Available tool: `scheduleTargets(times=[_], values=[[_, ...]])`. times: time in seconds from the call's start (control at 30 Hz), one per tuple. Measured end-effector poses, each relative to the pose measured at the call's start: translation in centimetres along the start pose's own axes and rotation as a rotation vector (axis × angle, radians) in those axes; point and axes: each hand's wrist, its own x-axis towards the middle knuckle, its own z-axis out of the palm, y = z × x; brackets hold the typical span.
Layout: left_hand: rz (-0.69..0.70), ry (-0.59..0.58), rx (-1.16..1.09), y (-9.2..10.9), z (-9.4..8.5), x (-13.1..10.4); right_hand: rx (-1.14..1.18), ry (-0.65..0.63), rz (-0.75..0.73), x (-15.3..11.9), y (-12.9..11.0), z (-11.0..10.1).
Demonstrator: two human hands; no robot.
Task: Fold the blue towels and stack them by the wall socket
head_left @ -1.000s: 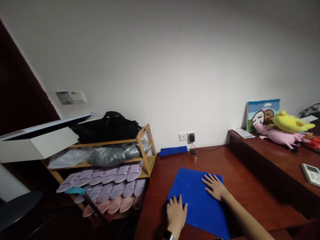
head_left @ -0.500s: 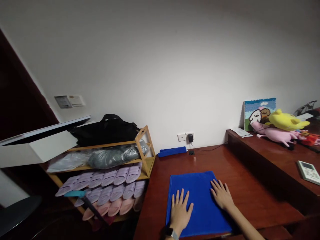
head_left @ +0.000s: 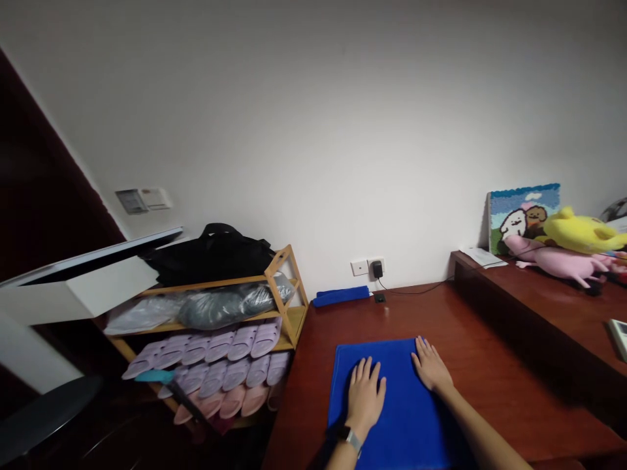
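Note:
A blue cloth lies spread flat on the reddish-brown wooden table. On the left part of the cloth rests my left hand, palm down with fingers stretched out and a watch on its wrist. My right hand lies flat at the cloth's upper right corner, its fingertips at the edge. Neither hand grips anything. A second blue cloth, folded narrow, sits at the back of the table by the wall.
Left of the table stands a wooden rack with slippers and a black bag. A black plug trails a cable. Plush toys and a dog picture occupy the raised ledge at right.
Both hands have slid forward over the cloth, my left hand also somewhat to the right. My right hand is now nearer the upper right corner. The view has shifted slightly.

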Motion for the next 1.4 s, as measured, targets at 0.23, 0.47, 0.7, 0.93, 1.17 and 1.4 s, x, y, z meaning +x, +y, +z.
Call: scheduleTargets(times=[0.23,0.47,0.7,0.93,1.17,1.4], values=[[0.131,-0.165,-0.085,4.7,3.8,7.4,-0.048,-0.023,-0.022,0.1,0.2,0.0],[0.071,-0.171,-0.054,-1.8,3.6,7.4,-0.086,-0.008,0.007,0.3,0.6,0.6],[-0.115,-0.179,0.077,-10.1,0.3,6.2,-0.136,-0.035,0.021,0.6,0.6,0.8],[-0.161,-0.168,0.122,-9.8,0.6,5.1,-0.088,-0.080,-0.059,0.9,2.0,-0.1],[-0.189,-0.202,0.157,-9.6,-0.9,5.4,-0.052,-0.062,-0.053,0.4,2.1,-0.3],[0.150,-0.118,-0.011,1.4,2.2,7.8,-0.059,-0.049,-0.115,0.2,2.1,-0.7]])
